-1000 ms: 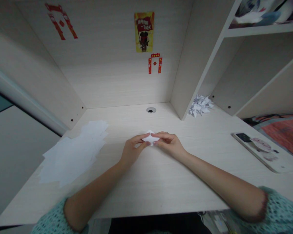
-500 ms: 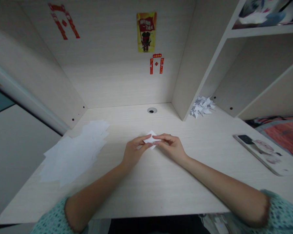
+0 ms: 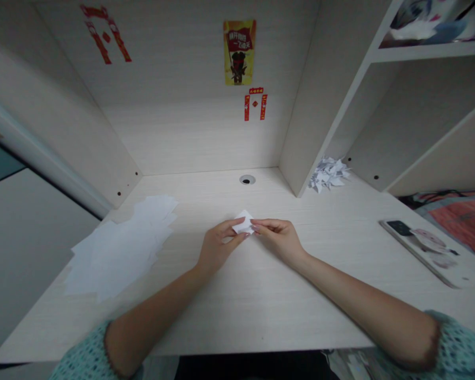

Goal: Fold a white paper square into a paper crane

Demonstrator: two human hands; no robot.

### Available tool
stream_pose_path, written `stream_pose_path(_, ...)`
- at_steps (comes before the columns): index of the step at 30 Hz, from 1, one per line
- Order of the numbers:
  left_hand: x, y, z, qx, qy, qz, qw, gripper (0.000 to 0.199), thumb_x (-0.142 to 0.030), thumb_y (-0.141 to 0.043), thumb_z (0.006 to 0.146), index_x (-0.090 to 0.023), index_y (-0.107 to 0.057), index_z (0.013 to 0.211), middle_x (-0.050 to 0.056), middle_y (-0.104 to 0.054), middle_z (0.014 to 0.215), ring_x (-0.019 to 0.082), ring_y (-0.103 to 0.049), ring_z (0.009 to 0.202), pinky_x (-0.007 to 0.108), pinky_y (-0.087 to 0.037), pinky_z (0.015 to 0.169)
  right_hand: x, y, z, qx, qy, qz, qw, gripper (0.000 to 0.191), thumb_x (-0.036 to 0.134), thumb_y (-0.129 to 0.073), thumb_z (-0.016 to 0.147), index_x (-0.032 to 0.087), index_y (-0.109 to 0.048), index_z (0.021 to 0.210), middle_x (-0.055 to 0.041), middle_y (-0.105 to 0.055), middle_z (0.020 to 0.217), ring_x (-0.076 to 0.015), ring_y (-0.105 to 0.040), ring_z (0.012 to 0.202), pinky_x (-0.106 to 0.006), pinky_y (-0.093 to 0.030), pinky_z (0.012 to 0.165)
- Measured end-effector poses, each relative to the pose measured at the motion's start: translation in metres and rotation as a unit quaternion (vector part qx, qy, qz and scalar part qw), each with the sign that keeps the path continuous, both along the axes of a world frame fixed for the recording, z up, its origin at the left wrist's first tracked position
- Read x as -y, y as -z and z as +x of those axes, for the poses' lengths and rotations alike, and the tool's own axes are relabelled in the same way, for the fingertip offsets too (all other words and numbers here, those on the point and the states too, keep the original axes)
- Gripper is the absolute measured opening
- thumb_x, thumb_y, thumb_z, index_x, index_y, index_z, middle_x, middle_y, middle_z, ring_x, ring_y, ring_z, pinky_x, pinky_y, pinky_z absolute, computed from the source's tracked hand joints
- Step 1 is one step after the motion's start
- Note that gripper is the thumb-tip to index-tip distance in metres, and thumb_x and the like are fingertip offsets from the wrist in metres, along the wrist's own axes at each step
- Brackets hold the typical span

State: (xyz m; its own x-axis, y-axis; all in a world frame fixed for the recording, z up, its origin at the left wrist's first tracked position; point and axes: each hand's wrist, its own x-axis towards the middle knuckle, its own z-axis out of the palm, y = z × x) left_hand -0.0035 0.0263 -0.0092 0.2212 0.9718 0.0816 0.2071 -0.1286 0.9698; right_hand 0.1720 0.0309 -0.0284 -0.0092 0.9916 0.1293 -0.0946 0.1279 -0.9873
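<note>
A small folded white paper [image 3: 243, 222] is held just above the middle of the desk [image 3: 237, 301]. My left hand [image 3: 219, 240] grips its left side, thumb below and fingers above. The thumb and fingertips of my right hand [image 3: 279, 235] pinch its right edge. Fingertips cover parts of the paper, so its folds are hard to make out. To the left lies a spread pile of white paper sheets [image 3: 121, 248].
Many small white paper pieces [image 3: 328, 173] are heaped beside the upright divider [image 3: 312, 105]. A phone [image 3: 423, 250] lies at the right, near a red cloth [image 3: 463, 219]. A round cable hole [image 3: 247, 180] is near the back panel.
The fingers of my right hand have closed together at the paper's right edge. The paper has turned slightly and shows more of its face. The view has shifted a little.
</note>
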Motion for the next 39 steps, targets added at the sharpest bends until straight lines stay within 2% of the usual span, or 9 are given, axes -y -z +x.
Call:
stream_pose_path(4, 0.0015, 0.0004, 0.0012, 0.006, -0.002, -0.011, 1.0, 0.039, -0.037, -0.068, 0.07, -0.022, -0.066, 0.106, 0.003, -0.072, 0.084, 0.018, -0.067, 0.08, 0.029, -0.05, 0.077, 0.0026, -0.0025, -0.0018, -0.009, -0.011, -0.008, 1.0, 0.021, 0.035, -0.074, 0.064, 0.024, -0.075, 0.082, -0.0041, -0.074, 0.084, -0.0192, -0.067, 0.074, -0.035, -0.052, 0.075)
stream_pose_path(8, 0.0008, 0.0029, 0.0029, 0.053, -0.008, -0.043, 0.998, 0.042, -0.037, -0.069, 0.069, -0.021, -0.066, 0.107, 0.001, -0.072, 0.081, 0.017, -0.066, 0.078, 0.027, -0.05, 0.072, 0.0043, -0.0049, -0.0031, -0.012, 0.001, -0.012, 1.0, 0.022, 0.036, -0.075, 0.062, 0.024, -0.075, 0.08, -0.0043, -0.074, 0.082, -0.0196, -0.067, 0.071, -0.036, -0.052, 0.073)
stream_pose_path(16, 0.0006, 0.0009, 0.007, 0.116, -0.02, -0.079, 0.99, 0.039, -0.035, -0.071, 0.067, -0.02, -0.068, 0.102, 0.002, -0.072, 0.093, 0.019, -0.066, 0.088, 0.032, -0.05, 0.081, 0.0035, -0.0034, -0.0029, -0.015, 0.005, -0.009, 1.0, 0.021, 0.035, -0.075, 0.062, 0.024, -0.075, 0.08, -0.004, -0.074, 0.077, -0.0172, -0.064, 0.064, -0.032, -0.052, 0.065)
stream_pose_path(21, 0.0018, 0.0001, 0.0056, 0.106, -0.018, -0.067, 0.992, 0.036, -0.035, -0.07, 0.068, -0.019, -0.067, 0.1, 0.003, -0.072, 0.094, 0.02, -0.067, 0.088, 0.032, -0.05, 0.081, 0.0031, -0.0043, -0.0022, -0.014, 0.019, -0.008, 1.0, 0.021, 0.035, -0.075, 0.063, 0.023, -0.075, 0.08, -0.0033, -0.073, 0.071, -0.0158, -0.063, 0.061, -0.031, -0.051, 0.063)
stream_pose_path(28, -0.0034, 0.0012, 0.0023, 0.069, -0.069, -0.05, 0.994, 0.022, -0.036, -0.072, 0.065, -0.017, -0.069, 0.076, 0.004, -0.072, 0.079, 0.018, -0.066, 0.076, 0.03, -0.05, 0.073, 0.0003, -0.0027, 0.001, -0.025, 0.039, -0.011, 0.999, 0.021, 0.033, -0.076, 0.063, 0.023, -0.075, 0.081, -0.0048, -0.074, 0.079, -0.0178, -0.065, 0.067, -0.033, -0.052, 0.068)
stream_pose_path(35, -0.0061, 0.001, 0.0015, 0.039, -0.061, -0.047, 0.996, 0.024, -0.04, -0.07, 0.066, -0.018, -0.071, 0.074, 0.002, -0.071, 0.074, 0.016, -0.063, 0.07, 0.026, -0.046, 0.066, 0.0028, -0.0053, -0.0006, -0.024, 0.047, -0.02, 0.998, 0.023, 0.035, -0.075, 0.063, 0.022, -0.075, 0.082, -0.0058, -0.074, 0.086, -0.0201, -0.066, 0.074, -0.035, -0.052, 0.073)
stream_pose_path(39, -0.0064, 0.0002, 0.0015, 0.032, -0.055, -0.058, 0.996, 0.024, -0.04, -0.069, 0.067, -0.016, -0.07, 0.072, 0.001, -0.068, 0.068, 0.013, -0.059, 0.063, 0.023, -0.042, 0.061, 0.0028, -0.0047, -0.0016, -0.027, 0.053, -0.034, 0.998, 0.024, 0.035, -0.075, 0.063, 0.022, -0.075, 0.082, -0.0058, -0.074, 0.085, -0.0189, -0.066, 0.072, -0.033, -0.051, 0.07)
